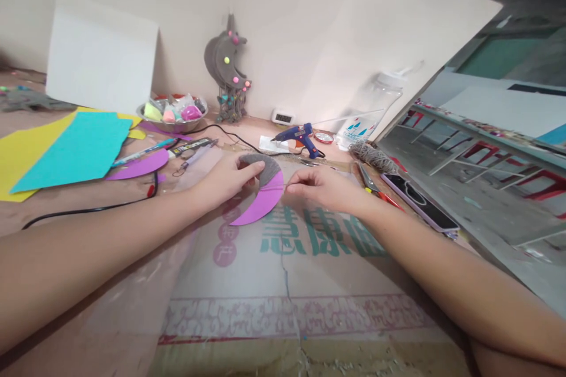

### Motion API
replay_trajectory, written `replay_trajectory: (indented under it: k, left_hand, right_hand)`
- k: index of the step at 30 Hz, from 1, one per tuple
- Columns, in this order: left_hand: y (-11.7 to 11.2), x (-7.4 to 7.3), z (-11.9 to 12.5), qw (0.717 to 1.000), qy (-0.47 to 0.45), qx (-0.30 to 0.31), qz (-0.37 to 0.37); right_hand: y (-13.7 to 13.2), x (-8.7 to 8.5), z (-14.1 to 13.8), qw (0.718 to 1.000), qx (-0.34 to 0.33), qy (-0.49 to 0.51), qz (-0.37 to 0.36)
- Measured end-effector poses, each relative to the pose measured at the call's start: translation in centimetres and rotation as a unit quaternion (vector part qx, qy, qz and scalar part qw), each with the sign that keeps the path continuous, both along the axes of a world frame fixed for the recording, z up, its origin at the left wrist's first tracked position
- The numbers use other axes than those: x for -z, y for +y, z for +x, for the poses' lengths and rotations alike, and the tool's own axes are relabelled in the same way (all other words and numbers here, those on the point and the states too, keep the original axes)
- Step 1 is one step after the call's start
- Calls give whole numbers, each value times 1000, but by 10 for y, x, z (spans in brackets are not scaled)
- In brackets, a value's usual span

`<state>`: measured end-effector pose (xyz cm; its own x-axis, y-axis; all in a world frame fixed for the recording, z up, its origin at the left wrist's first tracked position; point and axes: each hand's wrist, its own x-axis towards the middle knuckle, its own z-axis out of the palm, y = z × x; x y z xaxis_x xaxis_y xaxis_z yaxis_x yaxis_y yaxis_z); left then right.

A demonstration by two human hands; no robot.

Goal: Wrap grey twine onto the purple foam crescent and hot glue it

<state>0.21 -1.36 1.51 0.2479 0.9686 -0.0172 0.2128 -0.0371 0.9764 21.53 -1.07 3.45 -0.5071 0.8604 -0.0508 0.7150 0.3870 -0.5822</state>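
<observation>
Two pinches, apparently for tension — left hand (236, 178) on the part-wrapped purple crescent (266, 203), right hand (313, 186) just beside it on thin yarn (275, 187).

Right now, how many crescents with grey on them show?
2: the purple-and-grey crescent in the left hand, and the dotted crescent against the backdrop. The grey heap at far left may hide more.

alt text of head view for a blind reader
A person's left hand holds a purple crescent cutout partly wrapped in grey yarn; the right hand pinches a strand beside it. Behind are a blue glue gun and a grey crescent ornament with coloured balls.
</observation>
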Motion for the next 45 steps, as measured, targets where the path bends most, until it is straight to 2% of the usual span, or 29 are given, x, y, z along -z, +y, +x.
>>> replay_trajectory:
  k: [5, 12, 14, 17, 21, 23, 24, 27, 29, 30, 32, 36, 45]
  left_hand:
    - [4, 6, -3, 999, 5, 15, 37]
    - [5, 9, -4, 999, -1, 34, 41]
    - [5, 9, -4, 998, -4, 34, 49]
    - [5, 9, -4, 998, 3, 39, 41]
    - [5, 10, -5, 998, 10, 39, 40]
    - [5, 9, -4, 998, 13, 38, 44]
    - [4, 8, -4, 998, 14, 39, 40]
    - [1, 4, -3, 999, 21, 41, 22]
    - [0, 2, -3, 999, 25, 32, 18]
    - [0, 2, -3, 999, 26, 27, 18]
    - [1, 2, -3, 999, 23, 25, 17]
    - [4, 7, -4, 998, 23, 47, 24]
    - [7, 11, -6, 994, 62, 65, 68]
  right_hand:
    - [13, -1, 12, 998, -2, -15, -61]
    - [28, -12, 35, 998, 30, -17, -45]
    - [33, -12, 42, 998, 58, 16, -25]
    - [39, -8, 46, 986, 130, 91, 45]
    - [32, -5, 34, 970, 170, 124, 118]
    - [23, -5, 22, 971, 163, 138, 106]
    - [17, -5, 15, 974, 146, 159, 74]
    - [2, -3, -1, 967, 83, 229, -78]
    - [-4, -1, -7, 960, 54, 224, -161]
    - [-6, 0, -8, 960, 42, 210, -180]
    - [-5, 2, -7, 970, 23, 178, -164]
    - [3, 5, 0, 988, 20, 132, -81]
    - [12, 17, 3, 993, 45, 99, -45]
